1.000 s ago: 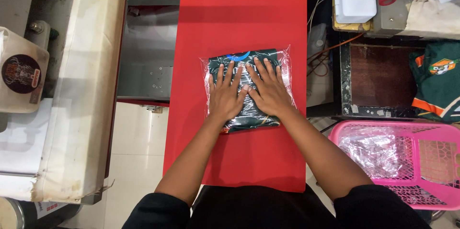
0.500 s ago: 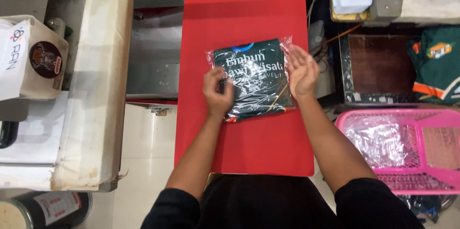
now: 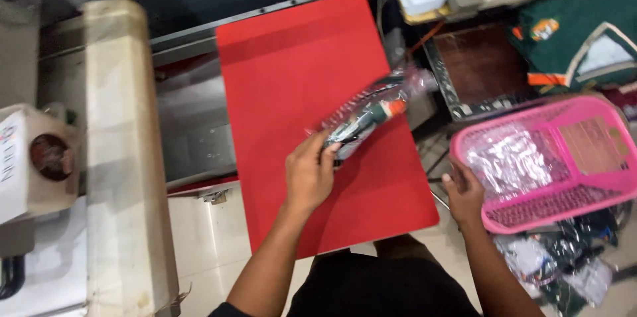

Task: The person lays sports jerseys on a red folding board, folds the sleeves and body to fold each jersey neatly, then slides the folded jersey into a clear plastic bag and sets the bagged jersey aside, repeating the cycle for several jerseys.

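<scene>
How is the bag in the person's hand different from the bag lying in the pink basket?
The bagged dark garment is lifted off the red board, tilted, gripped by the left hand; the clear bag lies flat inside the pink basket, which the right hand touches at its edge. The held bag shows dark green cloth; the basket one looks pale and crinkly. Both are shiny clear plastic.

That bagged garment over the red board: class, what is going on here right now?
A person lifts a bagged garment off the red board with the left hand, holding it by one end so it tilts up toward the right. The right hand touches the near rim of the pink basket, which already holds clear plastic bags. More green garments lie beyond the basket.
</scene>
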Demonstrator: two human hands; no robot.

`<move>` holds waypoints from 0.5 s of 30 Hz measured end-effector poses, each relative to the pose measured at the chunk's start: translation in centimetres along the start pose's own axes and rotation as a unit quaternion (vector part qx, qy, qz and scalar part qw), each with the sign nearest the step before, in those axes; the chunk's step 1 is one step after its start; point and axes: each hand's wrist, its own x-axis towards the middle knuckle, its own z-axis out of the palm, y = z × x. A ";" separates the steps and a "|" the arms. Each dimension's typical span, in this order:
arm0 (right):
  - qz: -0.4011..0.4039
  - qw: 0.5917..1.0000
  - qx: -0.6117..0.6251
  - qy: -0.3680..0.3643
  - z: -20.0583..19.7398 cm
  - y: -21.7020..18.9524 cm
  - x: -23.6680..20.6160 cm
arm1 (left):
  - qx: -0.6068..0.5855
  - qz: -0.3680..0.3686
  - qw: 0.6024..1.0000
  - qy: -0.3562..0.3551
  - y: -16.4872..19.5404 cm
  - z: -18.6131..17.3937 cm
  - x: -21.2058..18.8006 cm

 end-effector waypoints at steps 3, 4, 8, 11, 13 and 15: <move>-0.036 0.933 0.346 -0.095 -1.4 -0.6 -0.1 | -0.179 -0.060 0.978 -0.091 2.4 2.0 -1.0; -0.041 0.854 0.500 -0.139 -1.9 -0.9 0.1 | -0.214 -0.046 0.969 -0.116 2.9 3.1 -1.2; 0.146 0.872 0.466 -0.048 -6.1 -0.9 -0.5 | -0.184 -0.085 0.971 -0.127 3.5 10.3 -2.9; 0.214 0.913 0.347 -0.001 -11.5 1.7 -0.8 | -0.025 -0.057 0.995 -0.075 2.2 14.6 -5.3; 0.268 0.907 0.325 0.029 -16.9 4.2 -0.9 | 0.076 0.011 0.996 -0.054 0.9 17.3 -6.4; 0.313 0.885 0.322 0.119 -23.3 7.0 -1.6 | 0.158 0.055 0.985 -0.040 -0.3 20.3 -7.4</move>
